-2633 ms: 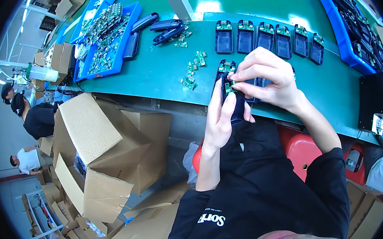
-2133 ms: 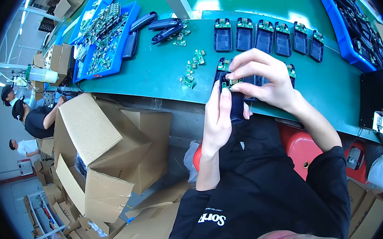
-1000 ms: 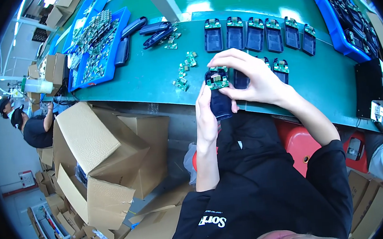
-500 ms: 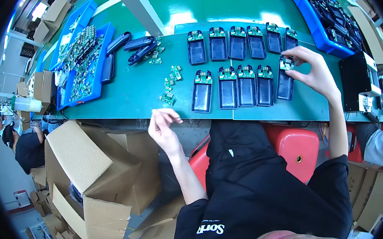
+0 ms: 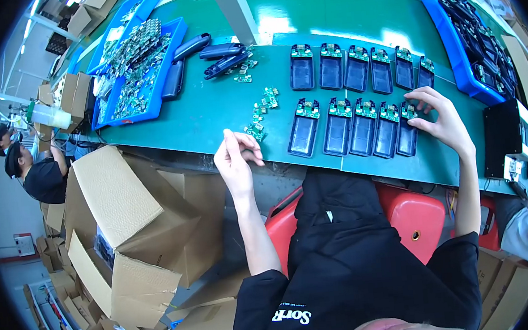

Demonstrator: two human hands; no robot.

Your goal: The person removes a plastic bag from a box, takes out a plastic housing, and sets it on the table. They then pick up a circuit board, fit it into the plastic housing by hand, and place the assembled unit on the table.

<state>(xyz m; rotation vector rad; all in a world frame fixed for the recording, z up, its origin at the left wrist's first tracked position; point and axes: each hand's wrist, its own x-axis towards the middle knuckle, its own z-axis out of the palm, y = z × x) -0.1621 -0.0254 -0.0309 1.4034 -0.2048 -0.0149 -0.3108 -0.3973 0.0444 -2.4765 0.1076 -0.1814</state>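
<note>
My right hand (image 5: pixel 443 123) rests its fingertips on the rightmost dark blue case (image 5: pixel 407 130) of the near row, pressing at its small green circuit board. The near row (image 5: pixel 354 130) holds several such cases side by side; a far row (image 5: pixel 362 67) lies behind it. My left hand (image 5: pixel 235 158) hovers at the front edge of the green table (image 5: pixel 210 107), fingers loosely curled and empty, just below a scatter of small green circuit boards (image 5: pixel 260 112).
Blue trays of green boards (image 5: pixel 135 69) sit at the far left, dark case shells (image 5: pixel 209 57) beside them, and a blue tray of dark parts (image 5: pixel 471 37) at the far right. Open cardboard boxes (image 5: pixel 132 219) stand left of my red stool (image 5: pixel 417 215). Other people work at left and right.
Earlier both hands held one case and fitted a board into it. The case now lies at the right end of the near row, and my left hand has moved down to the loose boards.
</note>
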